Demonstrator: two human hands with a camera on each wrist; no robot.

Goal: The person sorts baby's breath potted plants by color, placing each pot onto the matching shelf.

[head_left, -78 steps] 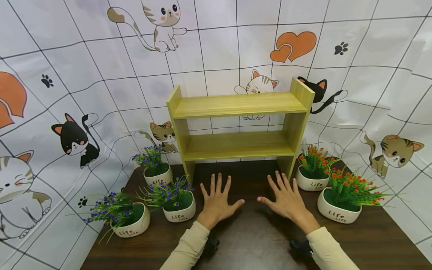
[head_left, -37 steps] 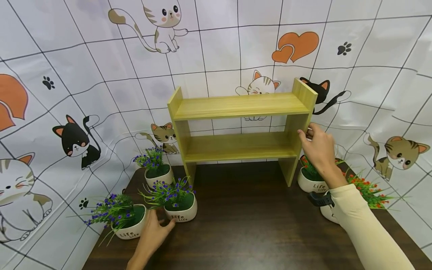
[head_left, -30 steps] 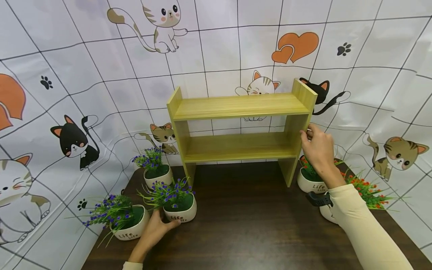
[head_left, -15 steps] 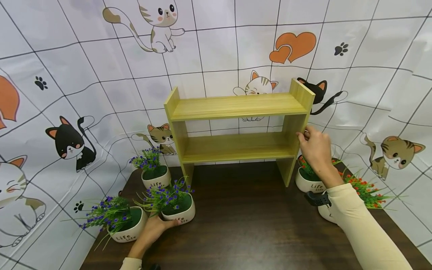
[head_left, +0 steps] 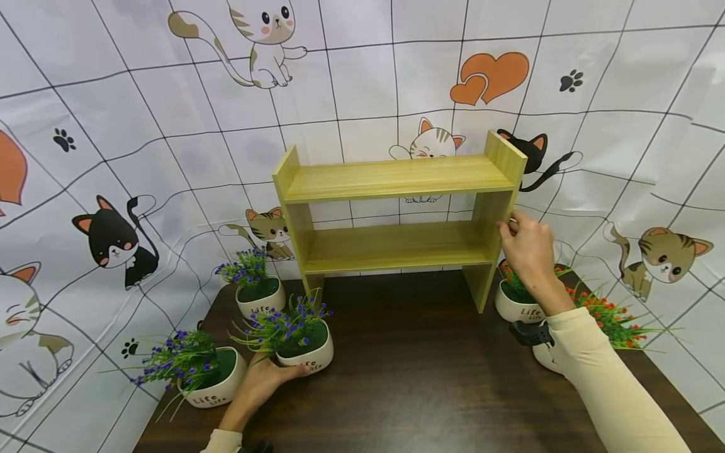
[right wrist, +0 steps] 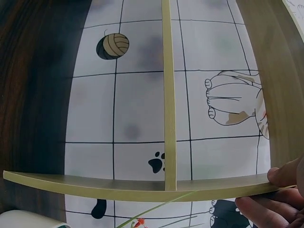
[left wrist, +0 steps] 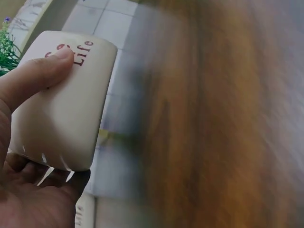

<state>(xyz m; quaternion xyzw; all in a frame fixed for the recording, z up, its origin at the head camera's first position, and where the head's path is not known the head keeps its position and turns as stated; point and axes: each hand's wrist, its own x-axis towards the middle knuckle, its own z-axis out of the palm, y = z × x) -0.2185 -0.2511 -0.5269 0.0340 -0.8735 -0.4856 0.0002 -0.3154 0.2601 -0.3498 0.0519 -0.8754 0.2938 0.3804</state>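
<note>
My left hand (head_left: pixel 262 382) grips a white potted plant (head_left: pixel 310 358) with purple flowers, at the left of the table. In the left wrist view the thumb lies over the lettering on the pot (left wrist: pixel 71 114), and the fingers reach under its other side. A pale wooden two-tier shelf (head_left: pixel 396 179) stands upright at the back of the table. My right hand (head_left: pixel 531 251) pinches the front edge of its right side panel. The right wrist view shows that thumb and fingers on either side of the panel (right wrist: pixel 118 192).
Two more purple-flowered pots stand at the left, one near the front (head_left: pixel 218 393) and one behind (head_left: pixel 262 302). At the right are two orange-flowered pots, one beside the shelf (head_left: pixel 512 308), the other (head_left: pixel 545 358) partly behind my right forearm. A patterned wall rises behind the dark table (head_left: pixel 408 377).
Both hands have left their flat, spread pose over the table. My right hand has taken hold of the shelf's side panel; my left has gripped the pot and shifted it slightly right.
</note>
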